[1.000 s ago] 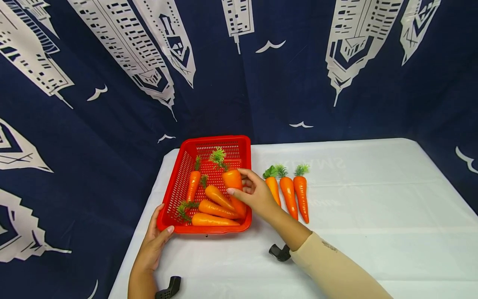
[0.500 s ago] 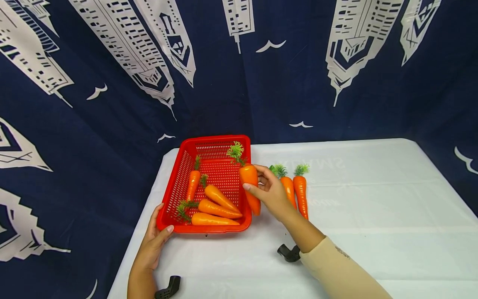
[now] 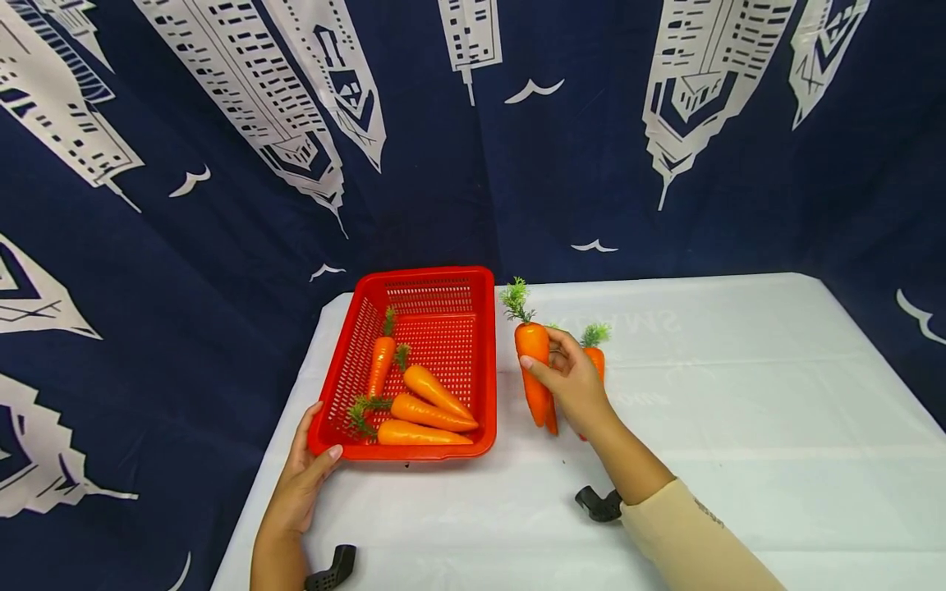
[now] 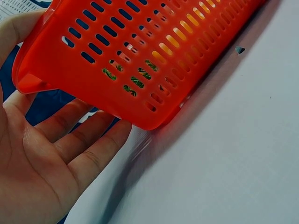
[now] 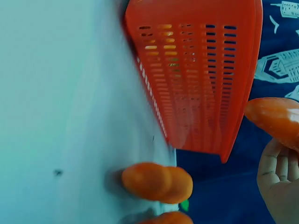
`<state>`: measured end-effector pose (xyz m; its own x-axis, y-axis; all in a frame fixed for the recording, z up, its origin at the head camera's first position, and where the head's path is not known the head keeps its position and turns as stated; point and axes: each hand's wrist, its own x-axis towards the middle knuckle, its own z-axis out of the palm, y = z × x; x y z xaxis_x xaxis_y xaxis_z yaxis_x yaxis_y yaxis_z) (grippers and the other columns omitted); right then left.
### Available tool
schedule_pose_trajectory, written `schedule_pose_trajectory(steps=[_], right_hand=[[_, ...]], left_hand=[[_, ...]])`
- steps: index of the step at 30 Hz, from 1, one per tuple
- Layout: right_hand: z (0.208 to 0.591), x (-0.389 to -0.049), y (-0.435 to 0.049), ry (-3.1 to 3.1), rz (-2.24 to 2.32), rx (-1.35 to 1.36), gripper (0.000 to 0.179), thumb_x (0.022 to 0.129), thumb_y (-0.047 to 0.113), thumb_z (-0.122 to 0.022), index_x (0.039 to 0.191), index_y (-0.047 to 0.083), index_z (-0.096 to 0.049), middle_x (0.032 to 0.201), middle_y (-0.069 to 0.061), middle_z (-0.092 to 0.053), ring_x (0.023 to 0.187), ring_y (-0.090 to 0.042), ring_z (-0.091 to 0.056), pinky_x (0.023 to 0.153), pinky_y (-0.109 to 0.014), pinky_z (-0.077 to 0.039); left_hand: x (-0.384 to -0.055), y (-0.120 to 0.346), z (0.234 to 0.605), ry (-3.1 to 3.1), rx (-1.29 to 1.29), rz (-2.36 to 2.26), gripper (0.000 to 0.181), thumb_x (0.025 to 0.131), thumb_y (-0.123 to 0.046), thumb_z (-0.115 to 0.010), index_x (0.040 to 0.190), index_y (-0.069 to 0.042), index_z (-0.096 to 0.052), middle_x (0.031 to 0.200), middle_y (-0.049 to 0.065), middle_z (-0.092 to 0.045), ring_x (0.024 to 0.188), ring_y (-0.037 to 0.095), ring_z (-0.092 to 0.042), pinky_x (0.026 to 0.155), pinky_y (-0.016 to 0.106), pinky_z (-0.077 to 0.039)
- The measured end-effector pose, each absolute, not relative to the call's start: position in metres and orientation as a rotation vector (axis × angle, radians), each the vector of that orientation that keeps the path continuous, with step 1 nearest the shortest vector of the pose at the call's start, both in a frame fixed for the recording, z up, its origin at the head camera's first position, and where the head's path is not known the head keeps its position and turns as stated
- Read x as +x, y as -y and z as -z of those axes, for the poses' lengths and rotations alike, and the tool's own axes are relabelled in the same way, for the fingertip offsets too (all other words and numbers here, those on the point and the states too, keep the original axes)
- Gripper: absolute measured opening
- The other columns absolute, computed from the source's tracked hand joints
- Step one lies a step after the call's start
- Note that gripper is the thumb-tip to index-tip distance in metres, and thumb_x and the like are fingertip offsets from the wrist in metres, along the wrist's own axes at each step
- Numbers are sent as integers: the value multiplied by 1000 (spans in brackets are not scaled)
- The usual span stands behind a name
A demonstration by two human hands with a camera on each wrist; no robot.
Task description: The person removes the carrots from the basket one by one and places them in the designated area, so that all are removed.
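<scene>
My right hand holds an orange carrot with a leafy green top, just right of the red plastic basket. Thumb and fingers pinch it near its thick end, and its tip points toward me. In the right wrist view this held carrot shows at the right edge. My left hand grips the basket's near left corner, thumb over the rim and fingers along the outside wall, as the left wrist view shows. Inside the basket lie several carrots. More carrots on the table are partly hidden behind my right hand.
The basket stands at the left end of a white-covered table. A navy curtain with white building prints hangs behind and to the left. Black wrist devices sit by both forearms.
My right hand has lifted the carrot out of the basket and carried it right, past the rim, over the carrots on the table. My left hand has stayed at the basket corner.
</scene>
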<state>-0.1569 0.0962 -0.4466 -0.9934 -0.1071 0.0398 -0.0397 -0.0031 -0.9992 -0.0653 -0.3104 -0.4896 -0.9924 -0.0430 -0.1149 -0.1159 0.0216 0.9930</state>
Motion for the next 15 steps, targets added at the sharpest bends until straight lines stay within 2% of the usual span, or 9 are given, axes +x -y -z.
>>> schedule_pose_trajectory(steps=[4,15], right_hand=[[450,-155,-107,-2241,2115,-81,64,90,41,-75,145,22,-48,129,-9,-61,109,-13,-65,87,-27,-57],[461,-160,-138,-2251,2104,45,67,94,40,-71,151,19,-44,120,-9,-66,98,-8,-67,82,-23,-58]], left_hand=[[-65,310,490,-2208,-177,-2151,78,99,-9,-59,160,-33,-17,167,9,-13,128,-2,-46,97,15,-50],[-65,310,490,-2208,-186,-2150,79,98,-8,-59,160,-33,-18,167,9,-12,128,-3,-46,97,14,-49]])
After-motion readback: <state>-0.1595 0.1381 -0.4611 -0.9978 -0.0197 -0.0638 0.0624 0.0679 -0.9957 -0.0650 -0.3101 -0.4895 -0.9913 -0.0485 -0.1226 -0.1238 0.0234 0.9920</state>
